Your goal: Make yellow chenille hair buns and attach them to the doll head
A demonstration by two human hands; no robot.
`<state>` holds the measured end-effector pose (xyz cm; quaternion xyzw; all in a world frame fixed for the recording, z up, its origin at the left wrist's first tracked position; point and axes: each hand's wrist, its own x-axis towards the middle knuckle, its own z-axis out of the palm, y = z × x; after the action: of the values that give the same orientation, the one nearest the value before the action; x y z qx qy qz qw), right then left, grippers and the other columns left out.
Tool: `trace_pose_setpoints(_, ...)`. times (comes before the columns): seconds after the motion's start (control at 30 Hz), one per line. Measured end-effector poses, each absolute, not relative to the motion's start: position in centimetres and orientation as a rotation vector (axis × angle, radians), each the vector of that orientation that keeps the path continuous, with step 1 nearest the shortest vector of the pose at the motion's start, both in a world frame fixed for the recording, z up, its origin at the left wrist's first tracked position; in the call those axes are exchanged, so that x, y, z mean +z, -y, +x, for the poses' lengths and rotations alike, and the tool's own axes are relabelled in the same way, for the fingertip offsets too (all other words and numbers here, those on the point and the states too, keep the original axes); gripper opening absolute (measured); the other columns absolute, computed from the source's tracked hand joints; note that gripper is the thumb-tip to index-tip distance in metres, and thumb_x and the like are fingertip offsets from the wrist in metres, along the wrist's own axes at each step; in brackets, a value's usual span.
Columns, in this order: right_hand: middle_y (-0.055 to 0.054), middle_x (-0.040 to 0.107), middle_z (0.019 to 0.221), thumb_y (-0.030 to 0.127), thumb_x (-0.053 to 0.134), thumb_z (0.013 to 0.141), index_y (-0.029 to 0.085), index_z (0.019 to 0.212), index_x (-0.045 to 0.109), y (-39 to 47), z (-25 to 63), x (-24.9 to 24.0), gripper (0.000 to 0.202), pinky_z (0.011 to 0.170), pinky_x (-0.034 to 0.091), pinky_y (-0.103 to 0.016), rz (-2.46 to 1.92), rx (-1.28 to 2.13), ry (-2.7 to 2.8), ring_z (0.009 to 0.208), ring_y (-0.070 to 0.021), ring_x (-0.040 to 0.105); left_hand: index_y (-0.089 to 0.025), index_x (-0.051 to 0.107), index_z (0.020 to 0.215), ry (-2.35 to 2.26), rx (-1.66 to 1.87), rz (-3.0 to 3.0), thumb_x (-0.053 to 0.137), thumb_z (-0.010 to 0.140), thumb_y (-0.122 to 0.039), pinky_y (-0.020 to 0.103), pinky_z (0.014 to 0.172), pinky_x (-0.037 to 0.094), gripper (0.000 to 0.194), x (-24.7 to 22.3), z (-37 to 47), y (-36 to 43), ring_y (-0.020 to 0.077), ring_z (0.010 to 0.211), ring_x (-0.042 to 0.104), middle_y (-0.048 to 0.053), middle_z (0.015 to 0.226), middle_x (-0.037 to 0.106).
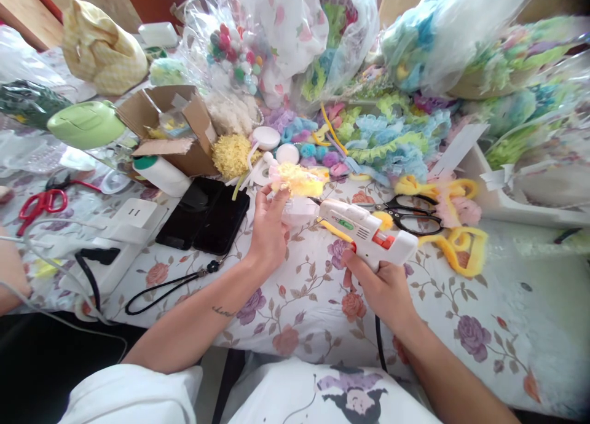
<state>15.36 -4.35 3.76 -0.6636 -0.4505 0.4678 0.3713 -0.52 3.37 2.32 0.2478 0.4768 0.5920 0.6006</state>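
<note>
Near the middle of the head view, my left hand (270,227) pinches a small translucent piece (299,211) topped with a fluffy yellow and pink decoration (298,179). My right hand (380,289) is wrapped round the handle of a white glue gun (364,230) with an orange-red part near its back. The gun points left, its dark nozzle close to the translucent piece; whether they touch is unclear. Black-handled scissors (417,214) lie behind the gun, beside yellow fuzzy strips (465,252).
Two black phones (207,215), a power strip (124,233) with cables, red-handled scissors (41,206) and an open cardboard box (198,126) are on the left. Colourful trims (391,135) and plastic bags fill the back. A white foam box (502,196) stands right. Another person's arm (11,270) shows far left.
</note>
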Motion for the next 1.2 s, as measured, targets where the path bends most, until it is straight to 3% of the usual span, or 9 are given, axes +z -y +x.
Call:
trace_pose_setpoints(0.2,0.001,0.057,0.048,0.041,0.059,0.079,0.020,0.060,0.055,4.4,15.4,3.9,0.028,0.038,0.041,-0.022,-1.732,1.184,1.155,0.041,-0.0128,0.054,-0.029,0.048,0.105,-1.122,1.373,0.581,0.066,0.079,-0.043,0.016,0.036,0.024,0.034,2.4,-0.6,-3.3,0.0103,0.053,0.058,-0.001,0.082,0.061)
trace_pose_setpoints(0.43,0.000,0.058,0.049,0.044,0.060,0.079,0.020,0.059,0.055,4.3,15.6,3.3,0.032,0.040,0.043,-0.024,-1.689,1.216,1.185,0.043,-0.0146,0.056,-0.027,0.047,0.107,-1.059,1.411,0.594,0.064,0.082,-0.037,0.019,0.048,0.044,0.031,2.1,-0.4,-3.4,0.0151,0.073,0.065,0.002,0.095,0.063)
trace_pose_setpoints(0.67,0.001,0.057,0.050,0.041,0.059,0.080,0.020,0.060,0.053,4.4,15.3,3.9,0.029,0.039,0.042,-0.023,-1.709,1.192,1.130,0.041,-0.0124,0.052,-0.028,0.046,0.102,-1.154,1.380,0.606,0.060,0.084,-0.039,0.018,0.034,0.027,0.025,3.1,-0.6,-3.4,0.0099,0.047,0.054,-0.001,0.078,0.059)
trace_pose_setpoints(0.87,0.000,0.058,0.050,0.041,0.060,0.079,0.020,0.063,0.054,4.4,15.4,3.5,0.027,0.038,0.041,-0.023,-1.671,1.245,1.207,0.041,-0.0133,0.054,-0.028,0.046,0.106,-1.127,1.366,0.571,0.063,0.082,-0.038,0.017,0.039,0.033,0.031,2.9,-0.4,-3.4,0.0120,0.059,0.062,0.000,0.086,0.063)
trace_pose_setpoints(1.07,0.001,0.057,0.048,0.041,0.060,0.079,0.019,0.060,0.054,4.4,15.8,3.3,0.029,0.036,0.040,-0.022,-1.685,1.222,1.206,0.038,-0.0121,0.053,-0.028,0.046,0.107,-1.136,1.365,0.596,0.063,0.081,-0.042,0.016,0.035,0.026,0.034,2.8,-0.6,-3.4,0.0107,0.053,0.058,0.000,0.084,0.062)
trace_pose_setpoints(1.2,0.001,0.056,0.047,0.043,0.059,0.079,0.019,0.058,0.053,4.4,15.9,3.2,0.032,0.035,0.040,-0.021,-1.697,1.218,1.208,0.038,-0.0118,0.052,-0.027,0.045,0.105,-1.134,1.387,0.603,0.061,0.083,-0.041,0.016,0.036,0.030,0.030,2.8,-0.6,-3.4,0.0122,0.058,0.061,0.001,0.091,0.063)
